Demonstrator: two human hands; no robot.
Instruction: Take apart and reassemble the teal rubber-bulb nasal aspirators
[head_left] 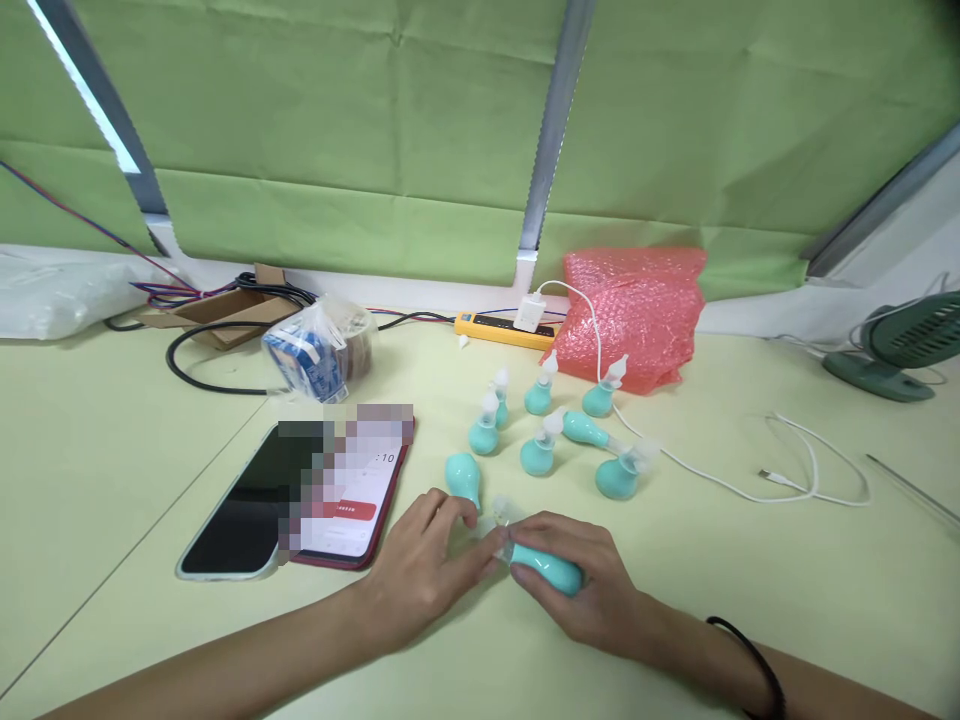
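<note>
My right hand (581, 570) is wrapped round the teal bulb of a nasal aspirator (551, 570), which lies tilted low over the table with its clear tip pointing left. At that clear tip (501, 512) my left hand (424, 570) has its thumb and curled index finger closed in; part of the tip is hidden by the fingers. Just beyond the left fingertips lies a loose teal bulb (462, 475). Several more aspirators stand behind, such as one upright aspirator (537, 455), while another aspirator (586, 429) lies on its side.
Two phones, a dark-screened phone (236, 510) and a lit phone (352, 500), lie left of my hands. Farther back are a bagged blue package (311, 350), a yellow power strip (495, 328) and a pink bubble-wrap bag (637, 315). A white cable (720, 487) runs right, towards a green fan (911, 335).
</note>
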